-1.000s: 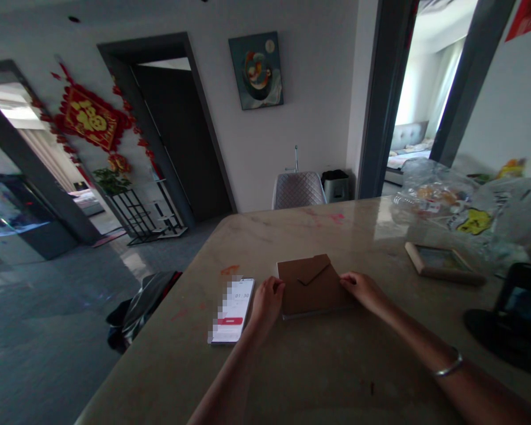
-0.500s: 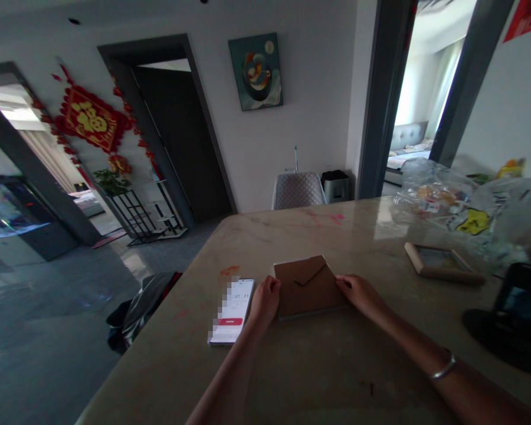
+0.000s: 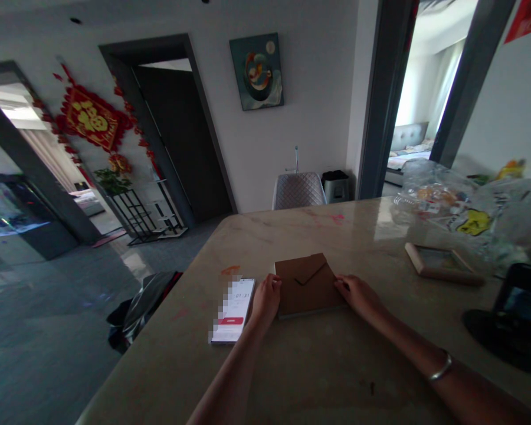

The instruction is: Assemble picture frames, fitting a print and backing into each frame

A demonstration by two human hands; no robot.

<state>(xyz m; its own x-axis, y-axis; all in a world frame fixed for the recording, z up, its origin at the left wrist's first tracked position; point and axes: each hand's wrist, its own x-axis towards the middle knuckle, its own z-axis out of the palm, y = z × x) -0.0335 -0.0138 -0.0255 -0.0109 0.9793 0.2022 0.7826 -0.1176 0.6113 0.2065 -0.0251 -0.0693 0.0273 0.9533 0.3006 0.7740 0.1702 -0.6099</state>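
A flat brown cardboard piece (image 3: 307, 295) with a pale lower edge lies before me on the table; I cannot tell its exact kind. One slanted dark line with a short hook crosses its upper face like a flap's edge. At its left edge my left hand (image 3: 268, 297) is closed, thumb and fingers pinching the side. My right hand (image 3: 356, 293), also closed, grips the right edge, its fingertips partly hidden. Just left of my left hand lies a phone (image 3: 236, 310), its lit screen showing timer digits and a red button.
Right of my hands, a wooden picture frame (image 3: 442, 267) lies on the marble-patterned table (image 3: 310, 378). Clear plastic bags (image 3: 491, 206) are heaped behind it. A black device on a round stand (image 3: 511, 321) is at the right edge. A grey chair (image 3: 298, 192) stands beyond the far edge.
Both hands have shifted very slightly at the cardboard piece's edges, the right one a little inward. The piece has barely moved; everything else stays put.
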